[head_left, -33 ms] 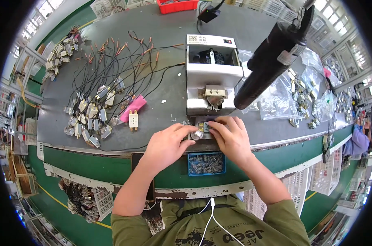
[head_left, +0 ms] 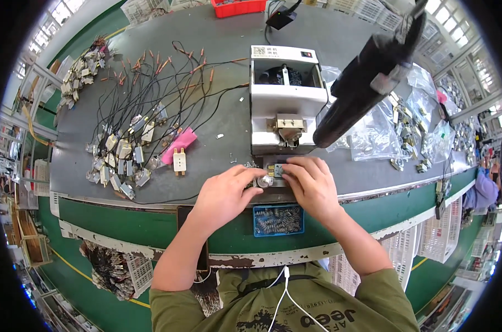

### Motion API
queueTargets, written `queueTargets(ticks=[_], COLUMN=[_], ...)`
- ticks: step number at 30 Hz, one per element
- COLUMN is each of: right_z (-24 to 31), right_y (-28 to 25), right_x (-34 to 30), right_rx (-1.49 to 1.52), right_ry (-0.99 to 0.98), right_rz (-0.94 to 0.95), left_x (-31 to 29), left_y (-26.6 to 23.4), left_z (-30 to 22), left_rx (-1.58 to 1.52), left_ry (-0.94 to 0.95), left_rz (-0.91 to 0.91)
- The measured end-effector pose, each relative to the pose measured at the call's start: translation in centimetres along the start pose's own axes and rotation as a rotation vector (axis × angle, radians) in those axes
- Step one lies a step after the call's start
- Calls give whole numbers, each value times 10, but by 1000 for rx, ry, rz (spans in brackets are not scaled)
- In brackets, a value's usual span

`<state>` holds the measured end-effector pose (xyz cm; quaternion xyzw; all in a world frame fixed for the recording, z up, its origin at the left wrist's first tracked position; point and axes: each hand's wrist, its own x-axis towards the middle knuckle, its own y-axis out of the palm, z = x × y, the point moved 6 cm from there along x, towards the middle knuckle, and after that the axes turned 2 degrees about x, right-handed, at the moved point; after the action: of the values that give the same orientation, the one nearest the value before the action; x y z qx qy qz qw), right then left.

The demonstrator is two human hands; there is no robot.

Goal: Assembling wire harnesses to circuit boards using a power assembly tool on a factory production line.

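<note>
Both hands work close together at the table's front edge. My left hand (head_left: 226, 191) is closed, thumb and forefinger pinching a small round, shiny clear-and-silver piece (head_left: 265, 181). Beside it, the fingers of my right hand (head_left: 313, 185) close on the side of a small grey-blue block (head_left: 277, 170) with brass-coloured parts at its left end. The block lies on a small metal fixture (head_left: 278, 183) in front of a white machine (head_left: 288, 105). My fingers partly cover both pieces, so whether they are joined cannot be told.
A black electric screwdriver (head_left: 359, 86) hangs right of the machine. Below my hands is a blue tray (head_left: 278, 234) of small metal parts. Wired grey and white blocks (head_left: 124, 152) pile up on the left, near a white connector (head_left: 179, 162). Plastic bags (head_left: 372, 138) lie right.
The hanging screwdriver has swung slightly left. My hands and the pieces in them stay nearly in place.
</note>
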<state>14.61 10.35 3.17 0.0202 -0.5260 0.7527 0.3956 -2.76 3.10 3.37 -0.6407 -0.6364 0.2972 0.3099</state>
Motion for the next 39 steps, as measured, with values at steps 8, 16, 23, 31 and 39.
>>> queueTargets(ticks=[8,16,23,31,39], right_z=[9,3,-124,-170,-85], right_y=[-29,-30,-108,-129,-119], right_x=[-17,-43,-93,-82,-42], right_rx=[363,446,-126,-389,-280], right_ry=[16,130,654,596,463], right_rz=[-9,203,-297,-356,-265], left_x=[0,1,-4,-1,-4], left_y=[0,0,-4,-4,-2], left_z=[-3,-7,-7,-15,-14], left_rx=[7,-7,-29,-37,-20], left_ry=[30,39,4,15,14], left_rz=[-17,-26,-32,0,-1])
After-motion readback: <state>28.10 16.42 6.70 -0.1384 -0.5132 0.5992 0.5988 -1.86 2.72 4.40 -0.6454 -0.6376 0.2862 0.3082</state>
